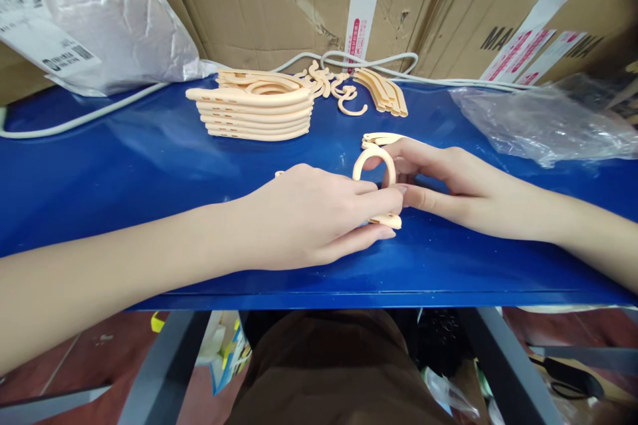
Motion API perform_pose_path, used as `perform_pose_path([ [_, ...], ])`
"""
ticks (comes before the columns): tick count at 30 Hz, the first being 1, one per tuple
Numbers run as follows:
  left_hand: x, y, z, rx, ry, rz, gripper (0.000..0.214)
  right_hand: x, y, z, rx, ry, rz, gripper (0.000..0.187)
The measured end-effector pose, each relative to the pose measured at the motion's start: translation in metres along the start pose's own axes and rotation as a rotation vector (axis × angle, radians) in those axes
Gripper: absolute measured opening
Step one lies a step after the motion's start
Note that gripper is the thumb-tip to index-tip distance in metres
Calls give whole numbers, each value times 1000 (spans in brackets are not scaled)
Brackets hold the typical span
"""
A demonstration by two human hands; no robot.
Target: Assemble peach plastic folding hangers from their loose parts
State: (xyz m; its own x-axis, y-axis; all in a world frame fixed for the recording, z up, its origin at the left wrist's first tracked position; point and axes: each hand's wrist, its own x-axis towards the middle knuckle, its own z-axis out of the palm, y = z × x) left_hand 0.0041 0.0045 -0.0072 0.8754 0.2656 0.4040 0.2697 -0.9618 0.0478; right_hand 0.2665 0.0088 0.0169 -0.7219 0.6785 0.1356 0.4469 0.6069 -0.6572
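Reaching in low over the blue table point(164, 186) from the left with the left hand point(319, 219), back upward, closed over a pale piece point(389, 221) and hiding most of it. Coming in from the right with the right hand point(448, 186), gripping a pale hook point(375, 152) narrowly between thumb and bent fingers, just where both hands touch. Right behind, beyond the right fingers, thin pale parts point(381, 138). Farther back, left to right, a tidy stack point(256, 116), loose hooks point(323, 83), curved strips point(381, 91) and a clear plastic bag point(548, 123). Behind, a white cable point(84, 119), a silvery parcel point(122, 10) and, blocking the back, cardboard boxes point(269, 20).
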Motion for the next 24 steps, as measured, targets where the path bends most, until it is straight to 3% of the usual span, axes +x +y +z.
perform_pose_path([
  [10,-2,2,-6,-7,-50,-24,28,1,2,1,18,4,-33,24],
  [15,0,2,-3,3,19,-35,29,0,0,1,27,10,-35,27],
  [16,0,2,-3,-6,-59,-42,27,0,0,1,26,10,-34,27],
  [19,1,3,-7,-11,-117,-67,26,1,0,0,28,5,-16,29],
  [24,3,4,-9,-2,-142,-89,25,0,1,0,7,1,-30,28],
])
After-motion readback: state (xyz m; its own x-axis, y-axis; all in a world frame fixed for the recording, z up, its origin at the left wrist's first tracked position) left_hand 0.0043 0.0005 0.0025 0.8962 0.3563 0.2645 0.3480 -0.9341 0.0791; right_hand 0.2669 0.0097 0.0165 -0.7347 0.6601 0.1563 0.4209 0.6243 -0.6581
